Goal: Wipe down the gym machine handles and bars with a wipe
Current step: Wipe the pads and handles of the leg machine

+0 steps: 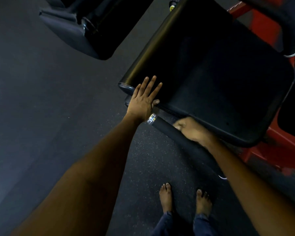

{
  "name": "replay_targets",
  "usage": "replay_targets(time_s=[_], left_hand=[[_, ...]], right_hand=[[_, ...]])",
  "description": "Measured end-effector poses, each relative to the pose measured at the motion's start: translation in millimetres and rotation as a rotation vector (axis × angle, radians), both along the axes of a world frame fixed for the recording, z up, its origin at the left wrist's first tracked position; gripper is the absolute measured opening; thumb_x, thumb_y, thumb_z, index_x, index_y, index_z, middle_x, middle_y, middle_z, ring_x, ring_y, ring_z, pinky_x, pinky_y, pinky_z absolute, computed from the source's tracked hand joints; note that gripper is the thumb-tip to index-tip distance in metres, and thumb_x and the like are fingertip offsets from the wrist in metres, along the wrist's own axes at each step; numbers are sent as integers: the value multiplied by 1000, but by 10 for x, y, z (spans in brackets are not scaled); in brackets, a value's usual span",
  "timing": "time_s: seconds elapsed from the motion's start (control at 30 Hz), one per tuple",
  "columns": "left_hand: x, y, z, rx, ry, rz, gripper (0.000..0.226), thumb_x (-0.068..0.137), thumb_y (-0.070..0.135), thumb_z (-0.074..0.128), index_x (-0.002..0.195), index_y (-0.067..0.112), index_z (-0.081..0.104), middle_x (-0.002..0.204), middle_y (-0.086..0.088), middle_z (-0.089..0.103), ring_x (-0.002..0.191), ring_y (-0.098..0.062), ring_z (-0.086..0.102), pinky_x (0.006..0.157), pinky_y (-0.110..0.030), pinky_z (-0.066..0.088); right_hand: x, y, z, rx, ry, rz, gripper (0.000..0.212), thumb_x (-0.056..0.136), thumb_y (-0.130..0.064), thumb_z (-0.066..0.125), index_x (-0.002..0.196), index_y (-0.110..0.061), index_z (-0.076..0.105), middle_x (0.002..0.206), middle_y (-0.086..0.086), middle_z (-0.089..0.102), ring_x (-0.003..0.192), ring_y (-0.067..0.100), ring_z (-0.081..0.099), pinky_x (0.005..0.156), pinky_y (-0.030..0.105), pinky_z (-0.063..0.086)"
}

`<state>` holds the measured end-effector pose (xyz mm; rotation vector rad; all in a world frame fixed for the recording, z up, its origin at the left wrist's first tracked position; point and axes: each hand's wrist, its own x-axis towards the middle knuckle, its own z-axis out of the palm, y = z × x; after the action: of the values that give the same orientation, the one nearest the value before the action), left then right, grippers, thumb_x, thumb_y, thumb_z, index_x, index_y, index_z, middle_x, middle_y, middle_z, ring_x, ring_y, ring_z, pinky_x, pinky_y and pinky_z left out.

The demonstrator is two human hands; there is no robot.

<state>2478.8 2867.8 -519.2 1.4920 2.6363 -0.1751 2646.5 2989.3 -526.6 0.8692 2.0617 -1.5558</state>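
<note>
A black padded seat (pixel 211 79) of a gym machine fills the upper right. My left hand (pixel 145 97) lies flat with straight fingers on the seat's near left corner. Just below it a black foam-covered handle bar (pixel 163 126) with a silver end cap (pixel 152 118) juts out from under the seat. My right hand (pixel 192 131), blurred, is wrapped round this bar a little way in from the cap. A pale patch at its fingers may be the wipe (pixel 178 125); I cannot make it out clearly.
Another black pad (pixel 78 28) on a machine arm hangs at the upper left. The red machine frame (pixel 266 154) runs along the right side. Dark speckled rubber flooring (pixel 41 99) spreads left and below, with my bare feet (pixel 184 200) at the bottom.
</note>
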Motion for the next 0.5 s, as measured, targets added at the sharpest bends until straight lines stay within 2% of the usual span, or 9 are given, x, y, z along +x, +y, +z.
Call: replay_targets(time_s=[0.03, 0.1, 0.17, 0.27, 0.33, 0.4, 0.5], left_hand=[[2, 0, 6, -1, 3, 1, 57, 103, 44, 18, 154, 27, -1, 162, -4, -11, 149, -24, -14, 117, -33, -13], [7, 11, 21, -14, 2, 3, 57, 104, 43, 19, 154, 26, -3, 162, -4, -12, 148, -24, -15, 117, -34, -12], [16, 16, 29, -29, 6, 9, 57, 105, 43, 20, 154, 26, -5, 162, -3, -15, 148, -23, -17, 117, -34, -13], [15, 12, 24, -18, -3, 16, 58, 105, 43, 21, 154, 25, -6, 162, -3, -15, 148, -23, -17, 117, -34, -13], [19, 14, 22, -13, -8, 24, 58, 105, 42, 22, 154, 25, -4, 162, -3, -14, 148, -24, -17, 117, -34, -13], [17, 18, 26, -13, -5, 32, 58, 105, 42, 22, 154, 26, -3, 162, -4, -14, 148, -24, -16, 117, -34, -13], [17, 25, 58, -4, -41, 24, 58, 105, 42, 26, 154, 26, 1, 162, -3, -10, 149, -24, -14, 117, -35, -11]], right_hand=[[-59, -137, 29, 23, 121, -141, 22, 94, -6, 51, 108, -9, 68, 109, 4, 68, 103, 17, 62, 85, 24, 48], [57, -356, 152, 118, 364, -322, 24, 92, -2, 53, 108, -9, 69, 109, -3, 67, 102, 8, 61, 84, 11, 45], [433, -410, 211, 258, 512, -323, 25, 89, 2, 55, 108, -8, 69, 106, -9, 65, 99, 1, 60, 82, 2, 42], [1081, -229, 140, 455, 448, -224, 24, 89, 3, 55, 103, -10, 70, 102, -10, 63, 94, 3, 62, 80, -3, 38], [1369, -145, 112, 505, 355, -245, 24, 84, 7, 60, 99, -9, 70, 99, -7, 64, 93, 14, 64, 79, -3, 38], [1349, -207, 126, 508, 309, -298, 23, 85, 7, 58, 99, -8, 70, 98, -3, 66, 91, 15, 63, 74, -2, 39], [771, -433, 224, 515, 446, -257, 20, 87, 4, 57, 102, -3, 69, 104, 5, 67, 92, 10, 59, 77, 1, 41]])
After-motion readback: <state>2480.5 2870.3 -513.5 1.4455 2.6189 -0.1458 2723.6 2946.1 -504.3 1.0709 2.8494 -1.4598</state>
